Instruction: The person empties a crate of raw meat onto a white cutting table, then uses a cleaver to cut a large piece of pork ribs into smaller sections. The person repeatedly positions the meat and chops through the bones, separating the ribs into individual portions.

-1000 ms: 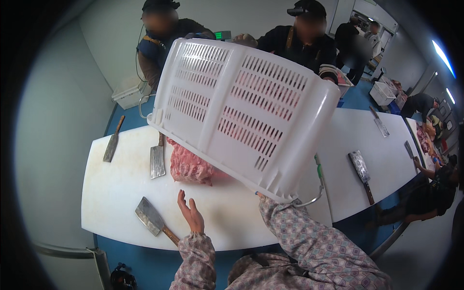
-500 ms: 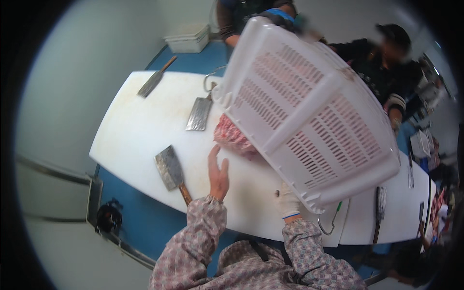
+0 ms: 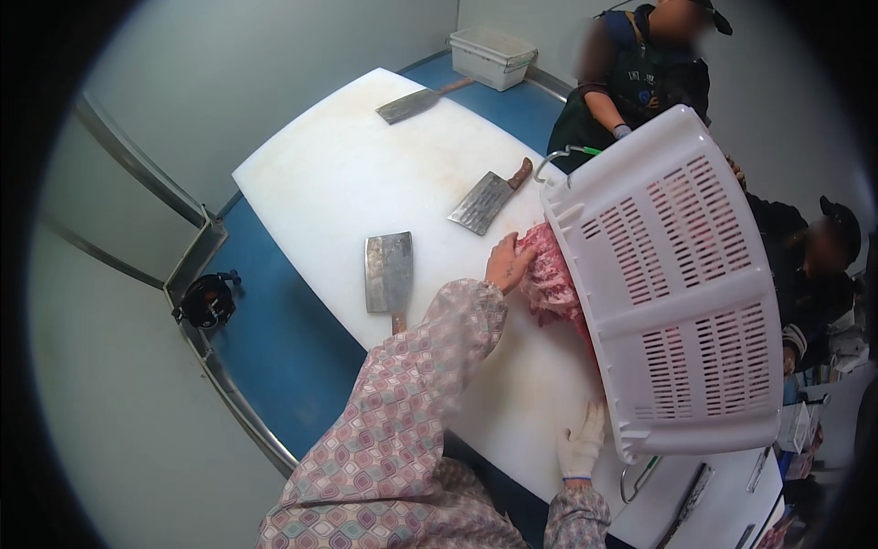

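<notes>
The open bare left hand [image 3: 508, 263] is touching pink raw meat [image 3: 552, 282] lying out; the open white-gloved right hand [image 3: 582, 443] is reaching beside the white slotted plastic basket [image 3: 681, 318], which is holding more

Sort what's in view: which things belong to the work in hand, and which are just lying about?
Apparently in use:
raw meat, at the left hand
tilted white basket, beside the gloved right hand

Lying about:
three cleavers left of the basket
white tub on the blue floor
</notes>
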A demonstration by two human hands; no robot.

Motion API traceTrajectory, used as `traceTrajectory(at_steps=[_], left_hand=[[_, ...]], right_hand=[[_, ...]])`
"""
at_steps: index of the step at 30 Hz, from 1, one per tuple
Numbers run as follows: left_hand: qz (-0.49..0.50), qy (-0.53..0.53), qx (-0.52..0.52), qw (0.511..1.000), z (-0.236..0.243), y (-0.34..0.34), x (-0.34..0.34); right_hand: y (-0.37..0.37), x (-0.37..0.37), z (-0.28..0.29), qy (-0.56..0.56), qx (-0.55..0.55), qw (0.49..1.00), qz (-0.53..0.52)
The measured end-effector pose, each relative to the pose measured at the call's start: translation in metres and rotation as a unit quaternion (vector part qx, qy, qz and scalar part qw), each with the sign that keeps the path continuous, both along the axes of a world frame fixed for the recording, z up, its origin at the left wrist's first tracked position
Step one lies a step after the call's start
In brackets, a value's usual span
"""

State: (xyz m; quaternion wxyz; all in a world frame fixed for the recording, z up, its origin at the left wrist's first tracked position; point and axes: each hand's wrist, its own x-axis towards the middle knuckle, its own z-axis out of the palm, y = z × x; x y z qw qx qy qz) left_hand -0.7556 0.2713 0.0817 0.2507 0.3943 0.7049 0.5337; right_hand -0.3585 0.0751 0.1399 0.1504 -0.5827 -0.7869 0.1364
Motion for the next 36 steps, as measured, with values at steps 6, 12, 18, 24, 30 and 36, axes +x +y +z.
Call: traceTrajectory(at_steps=[6, 12, 18, 24, 30, 36], left_hand=[[-0.034, -0.023, -0.054, 0.998, -0.017, 0.014, -0.007], [-0.097, -0.093, -0.093, 0.987, -0.010, 0.008, -0.025], [-0.145, -0.104, -0.087, 0.980, 0.007, -0.011, -0.025], [-0.142, -0.099, -0.068, 0.982, -0.010, -0.047, 0.008], [-0.115, 0.003, -0.016, 0.993, -0.018, -0.083, 0.044], [-0.118, -0.078, -0.035, 0.989, -0.017, -0.137, 0.087]], right_hand=[[-0.001, 0.031, 0.021, 0.209, -0.180, 0.956, -0.098], [0.016, 0.033, 0.045, 0.140, -0.080, 0.982, -0.093], [0.057, 0.017, 0.036, 0.036, 0.062, 0.991, -0.112], [0.103, -0.003, 0.024, 0.140, 0.043, 0.946, -0.290], [0.130, 0.004, 0.010, 0.340, 0.090, 0.871, -0.343], [0.142, 0.021, 0.011, 0.281, 0.036, 0.877, -0.387]])
